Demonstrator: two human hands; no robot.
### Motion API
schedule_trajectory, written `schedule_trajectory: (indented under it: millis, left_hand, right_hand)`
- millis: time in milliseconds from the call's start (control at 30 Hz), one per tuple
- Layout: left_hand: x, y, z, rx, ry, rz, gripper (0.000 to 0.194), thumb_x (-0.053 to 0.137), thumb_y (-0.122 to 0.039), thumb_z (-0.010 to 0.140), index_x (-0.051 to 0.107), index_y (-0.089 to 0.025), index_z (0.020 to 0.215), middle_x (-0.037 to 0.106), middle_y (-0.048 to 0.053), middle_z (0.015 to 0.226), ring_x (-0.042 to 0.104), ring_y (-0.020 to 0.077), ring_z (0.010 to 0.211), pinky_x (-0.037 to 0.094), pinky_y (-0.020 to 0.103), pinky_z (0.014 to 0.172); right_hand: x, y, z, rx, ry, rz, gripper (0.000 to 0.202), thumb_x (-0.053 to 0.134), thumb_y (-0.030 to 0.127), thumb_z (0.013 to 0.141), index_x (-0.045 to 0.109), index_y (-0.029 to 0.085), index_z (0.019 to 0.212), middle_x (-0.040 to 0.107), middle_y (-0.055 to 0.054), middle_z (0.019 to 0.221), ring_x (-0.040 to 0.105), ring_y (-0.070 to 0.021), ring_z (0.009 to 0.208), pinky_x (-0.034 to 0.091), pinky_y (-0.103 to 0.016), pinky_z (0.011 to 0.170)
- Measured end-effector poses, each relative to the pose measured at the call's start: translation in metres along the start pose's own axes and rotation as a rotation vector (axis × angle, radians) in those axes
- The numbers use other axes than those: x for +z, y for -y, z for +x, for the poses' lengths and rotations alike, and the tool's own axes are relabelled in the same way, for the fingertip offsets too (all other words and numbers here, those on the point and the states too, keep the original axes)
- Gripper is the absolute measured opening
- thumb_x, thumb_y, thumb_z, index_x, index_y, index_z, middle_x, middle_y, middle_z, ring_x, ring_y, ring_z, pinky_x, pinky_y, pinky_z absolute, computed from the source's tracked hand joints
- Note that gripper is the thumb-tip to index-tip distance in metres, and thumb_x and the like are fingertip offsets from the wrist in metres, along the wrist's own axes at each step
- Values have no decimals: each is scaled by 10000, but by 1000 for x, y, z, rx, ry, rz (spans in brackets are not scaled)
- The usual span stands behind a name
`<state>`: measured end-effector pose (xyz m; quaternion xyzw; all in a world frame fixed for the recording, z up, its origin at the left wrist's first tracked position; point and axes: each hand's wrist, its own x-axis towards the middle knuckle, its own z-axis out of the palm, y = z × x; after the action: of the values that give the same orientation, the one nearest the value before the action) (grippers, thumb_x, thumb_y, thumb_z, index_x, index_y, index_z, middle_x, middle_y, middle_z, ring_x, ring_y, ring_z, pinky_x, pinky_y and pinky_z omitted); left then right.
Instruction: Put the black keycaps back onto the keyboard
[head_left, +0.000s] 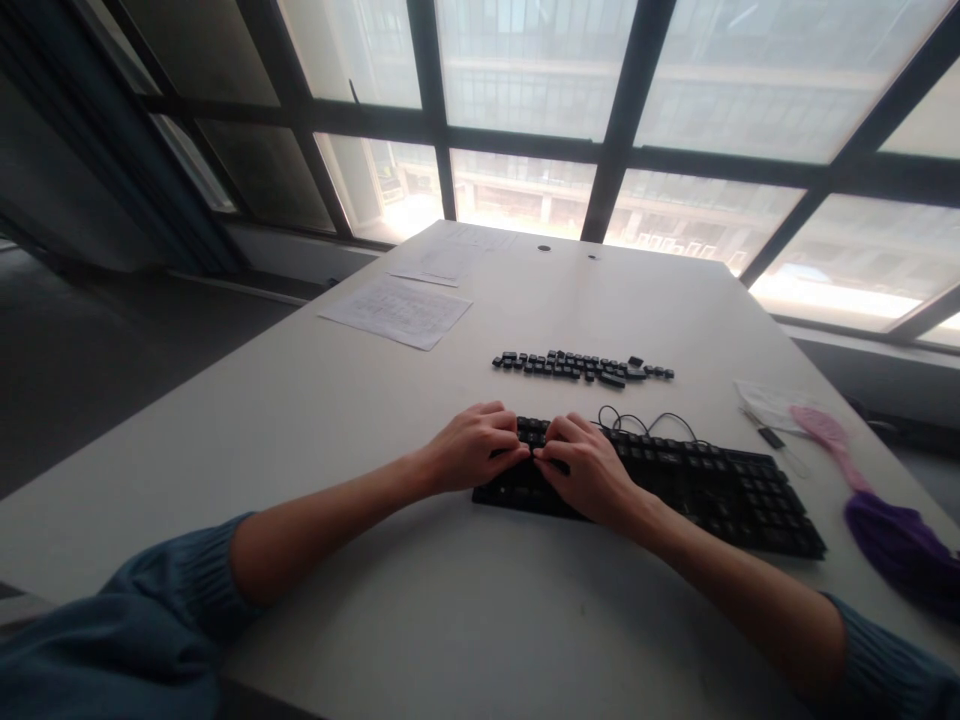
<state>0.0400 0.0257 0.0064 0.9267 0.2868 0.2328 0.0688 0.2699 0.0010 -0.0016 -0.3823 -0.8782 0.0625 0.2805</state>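
Observation:
A black computer keyboard (pixel 694 485) lies on the white table, slightly slanted. My left hand (pixel 480 445) rests at its left end, fingers curled, with thumb and index finger pinched close to the keys. Beside it, my right hand (pixel 589 468) is over the left part of the keyboard, its fingers bent in a pinch too. The two sets of fingertips almost meet. Whatever they grip is too small or hidden to name. Behind the keyboard, several loose black keycaps (pixel 574 366) lie in uneven rows, and a thin black cable (pixel 646 424) loops at its back edge.
Printed sheets of paper (pixel 397 308) lie at the far left of the white table (pixel 360 400). To the right are a pink-handled item (pixel 829 432), a purple cloth (pixel 900 545), a small black piece (pixel 770 436) and a clear plastic bag (pixel 772 402). Large windows (pixel 525 190) stand beyond.

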Motion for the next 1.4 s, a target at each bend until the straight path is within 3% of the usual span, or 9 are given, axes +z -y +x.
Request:
schedule_trajectory:
  millis: [267,467,600,733,833,933,1133,1400]
  left_hand:
    - [3,2,-2,2,-10,-45,360,529,-313,1017,633,-173,702,611,46,807,536,176,842,452,295,769]
    - [2,2,-2,29,3,12,379,523,-325,1018,632,-172,689,607,50,813,520,179,828,441,303,757]
    - [1,1,-2,6,1,-45,396,521,-337,1018,638,-173,676,618,50,806,531,178,819,452,308,761]
    - [4,3,-4,-63,-135,-237,362,495,-327,1031,710,-179,780,653,51,804,562,171,804,470,311,760]
    - [6,9,-4,-138,-335,-304,351,457,-323,1046,746,-183,902,668,54,808,586,173,812,480,326,780]
    - [7,19,-4,-214,-446,-294,372,447,-335,1048,751,-179,902,664,52,799,596,175,813,483,335,793]
    - [10,32,-4,-301,-482,-300,373,451,-341,1045,756,-174,909,659,41,792,606,175,827,483,328,807]
    - [13,42,2,-354,-513,-255,411,434,-392,1046,752,-170,908,667,44,798,606,182,832,480,330,808]
  right_hand:
    - [5,-10,0,57,75,29,105,721,206,882,734,231,780,640,-29,826,538,-193,833,430,-332,768]
    - [-3,-9,2,37,96,95,88,725,217,891,755,231,810,668,-39,836,555,-199,851,447,-351,817]
    - [-6,-7,2,86,-27,232,139,656,189,933,744,218,829,677,-35,805,586,-187,811,470,-341,802]
    - [-5,-7,2,162,-150,275,178,620,202,938,711,205,785,670,-42,766,596,-197,781,479,-339,749]
    - [-5,-8,1,179,-161,268,178,613,209,935,705,205,783,681,-49,775,601,-204,785,479,-342,743]
    - [-4,-9,1,181,-149,252,170,613,191,929,699,201,782,682,-49,784,595,-203,786,476,-337,748]
    - [-8,-11,3,211,-129,198,154,620,167,913,695,196,781,687,-41,792,599,-200,799,466,-333,776]
    - [-32,-31,13,332,-122,149,112,643,191,877,738,206,820,725,-34,807,640,-197,776,476,-318,748]
